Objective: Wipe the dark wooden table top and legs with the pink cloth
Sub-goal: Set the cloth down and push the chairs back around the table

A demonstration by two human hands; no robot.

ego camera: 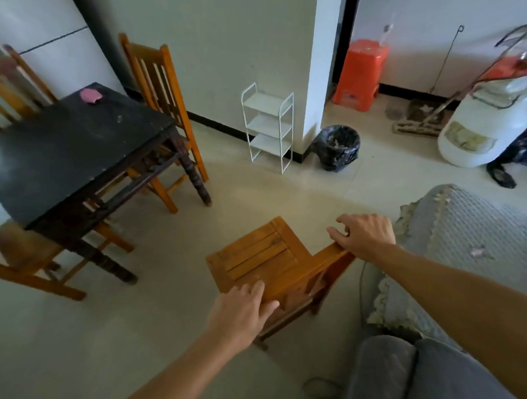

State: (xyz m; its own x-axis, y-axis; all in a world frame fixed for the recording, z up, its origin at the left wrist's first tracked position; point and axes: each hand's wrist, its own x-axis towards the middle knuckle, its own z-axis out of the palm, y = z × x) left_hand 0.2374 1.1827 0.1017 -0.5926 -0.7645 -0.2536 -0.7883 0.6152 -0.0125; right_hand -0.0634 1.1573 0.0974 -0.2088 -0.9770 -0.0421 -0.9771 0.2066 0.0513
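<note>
Pink cloth (89, 96) — crumpled, on dark table (70, 148)

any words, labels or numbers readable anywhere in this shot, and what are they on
No text can be read in this view.
White drum: a yellowish label on its side, too blurred to read.
Orange plastic stool: a pale mark low on its front, too small to read.
Dark wooden table, pink cloth, white rack and the chair under both hands: no lettering visible.
</note>
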